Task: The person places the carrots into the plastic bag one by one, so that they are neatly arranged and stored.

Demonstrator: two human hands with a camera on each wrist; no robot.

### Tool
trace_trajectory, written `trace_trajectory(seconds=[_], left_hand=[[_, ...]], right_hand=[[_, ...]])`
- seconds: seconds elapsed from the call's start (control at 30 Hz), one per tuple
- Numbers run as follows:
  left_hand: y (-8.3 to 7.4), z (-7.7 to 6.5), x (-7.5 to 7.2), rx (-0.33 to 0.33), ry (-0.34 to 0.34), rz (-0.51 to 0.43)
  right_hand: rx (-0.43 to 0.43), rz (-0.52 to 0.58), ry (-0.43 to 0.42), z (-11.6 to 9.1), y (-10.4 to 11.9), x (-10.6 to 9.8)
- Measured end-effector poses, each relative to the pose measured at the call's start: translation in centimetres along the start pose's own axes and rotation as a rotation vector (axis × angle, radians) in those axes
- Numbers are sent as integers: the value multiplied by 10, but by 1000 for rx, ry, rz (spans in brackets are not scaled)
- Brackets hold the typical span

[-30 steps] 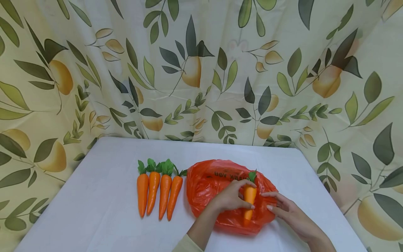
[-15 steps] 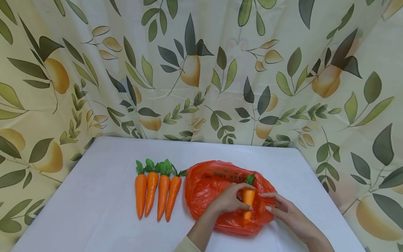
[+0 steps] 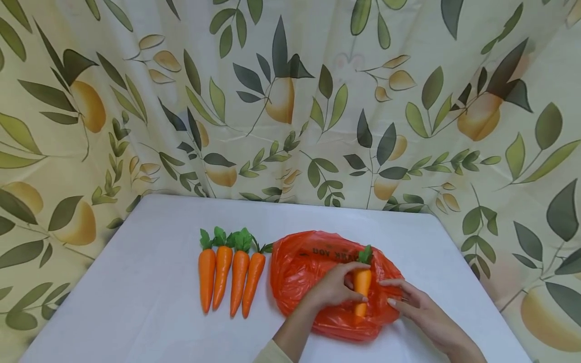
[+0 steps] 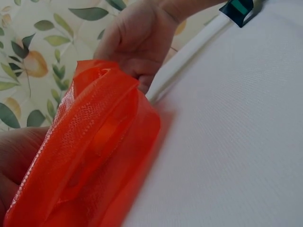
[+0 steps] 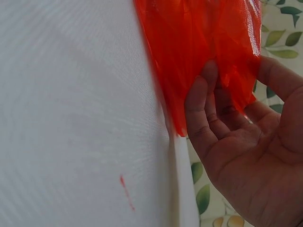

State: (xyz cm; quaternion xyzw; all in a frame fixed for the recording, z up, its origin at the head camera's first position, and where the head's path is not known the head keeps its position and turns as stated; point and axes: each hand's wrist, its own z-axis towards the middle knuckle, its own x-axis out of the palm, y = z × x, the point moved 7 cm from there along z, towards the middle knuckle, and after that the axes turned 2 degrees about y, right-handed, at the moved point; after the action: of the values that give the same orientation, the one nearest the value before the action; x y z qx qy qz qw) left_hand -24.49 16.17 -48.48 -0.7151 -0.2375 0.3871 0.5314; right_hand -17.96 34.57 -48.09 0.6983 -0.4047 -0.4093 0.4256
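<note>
A red plastic bag point(image 3: 295, 275) with dark printed lettering lies on the white table, its mouth facing up. My left hand point(image 3: 333, 287) reaches over the bag and grips an orange carrot point(image 3: 362, 283) with green leaves, thumb on one side and fingers on the other. The carrot's tip overlaps the red plastic. At the bag's right side, my right hand point(image 3: 422, 307) holds the edge between thumb and fingers; in the right wrist view its fingers curl around the plastic point(image 5: 199, 52). From the left wrist, the bag point(image 4: 94, 142) hides most of the left hand.
Several more carrots point(image 3: 239, 277) lie side by side left of the bag, leaves toward the back. A white cloth covers the table point(image 3: 150, 282). Behind it hangs a curtain point(image 3: 290, 126) printed with leaves and fruit.
The head view shifts slightly. Both hands keep their hold on the carrot and the bag's edge, with only small movement.
</note>
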Motion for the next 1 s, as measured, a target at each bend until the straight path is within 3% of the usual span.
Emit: trace_trajectory(seconds=[0.33,0.67,1.0], left_hand=[[-6,-2,-3,12,-35,34],[-6,1,0,30,-8,29],[-9,-4,-7,-10,-37,43]], right_hand=[[-16,9,8,1,2,-4],[-12,5,14,4,1,-4],[16,-7,12,3,-6,-2]])
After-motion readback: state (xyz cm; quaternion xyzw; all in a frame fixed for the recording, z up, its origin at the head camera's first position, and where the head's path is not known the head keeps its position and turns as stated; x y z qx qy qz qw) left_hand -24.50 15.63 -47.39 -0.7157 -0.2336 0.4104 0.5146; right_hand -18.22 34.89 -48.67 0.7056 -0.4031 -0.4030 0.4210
